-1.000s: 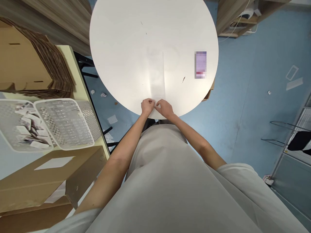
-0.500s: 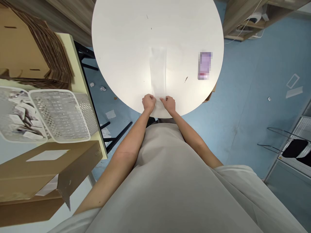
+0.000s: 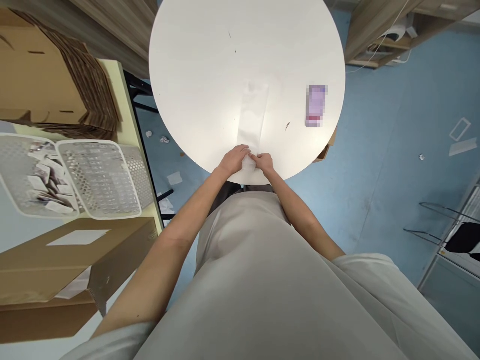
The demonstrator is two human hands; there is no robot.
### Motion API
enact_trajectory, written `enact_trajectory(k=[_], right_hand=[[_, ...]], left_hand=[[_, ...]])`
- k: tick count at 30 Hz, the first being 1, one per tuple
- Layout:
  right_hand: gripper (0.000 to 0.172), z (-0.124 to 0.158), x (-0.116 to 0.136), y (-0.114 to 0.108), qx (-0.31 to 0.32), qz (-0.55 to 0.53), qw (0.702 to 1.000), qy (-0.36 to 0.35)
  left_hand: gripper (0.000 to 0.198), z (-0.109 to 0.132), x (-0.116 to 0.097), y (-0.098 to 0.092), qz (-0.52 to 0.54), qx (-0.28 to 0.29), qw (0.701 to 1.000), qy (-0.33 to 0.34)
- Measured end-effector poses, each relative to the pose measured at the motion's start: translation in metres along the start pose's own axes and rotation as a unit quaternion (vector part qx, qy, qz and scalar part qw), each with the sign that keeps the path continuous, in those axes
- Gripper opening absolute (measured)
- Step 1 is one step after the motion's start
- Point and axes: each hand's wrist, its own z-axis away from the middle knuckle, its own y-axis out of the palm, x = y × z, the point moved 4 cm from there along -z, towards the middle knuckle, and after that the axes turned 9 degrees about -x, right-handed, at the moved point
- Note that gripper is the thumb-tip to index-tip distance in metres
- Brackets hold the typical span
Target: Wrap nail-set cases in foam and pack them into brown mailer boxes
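Note:
A long, narrow translucent plastic sleeve (image 3: 253, 115) lies on the round white table (image 3: 195, 75), slanting a little, with its near end at my hands. My left hand (image 3: 234, 159) is closed on the sleeve's near end from the left, its fingers reaching across the plastic. From the right, my right hand (image 3: 264, 162) pinches the same end between thumb and curled fingers. The two hands almost meet over it. A purple packet-like item (image 3: 316, 106), blurred by pixels, lies on the right of the table.
On a side table to the left stand a stack of flat cardboard (image 3: 48, 75), a white basket of small packets (image 3: 11, 185), another basket of clear plastic pieces (image 3: 99, 180) and a cardboard box (image 3: 123, 250). Crumpled paper (image 3: 165, 140) lies on the blue floor.
My left hand has moved right, closer to my right hand. The sleeve has turned, its far end swinging to the right. The whole view has shifted slightly.

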Motion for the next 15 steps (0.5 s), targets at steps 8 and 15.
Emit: enact_trajectory(k=[8,15], right_hand=[[0.051,-0.003,0.006,-0.011,0.053,-0.029,0.998,0.018],[0.036,0.020,0.026,-0.041,-0.017,0.210,0.934,-0.289]], left_hand=[[0.100,0.021,0.004,-0.002,-0.066,0.058,0.996,0.024],[0.087,0.025,-0.001,0.005,-0.051,0.026,0.998,-0.036]])
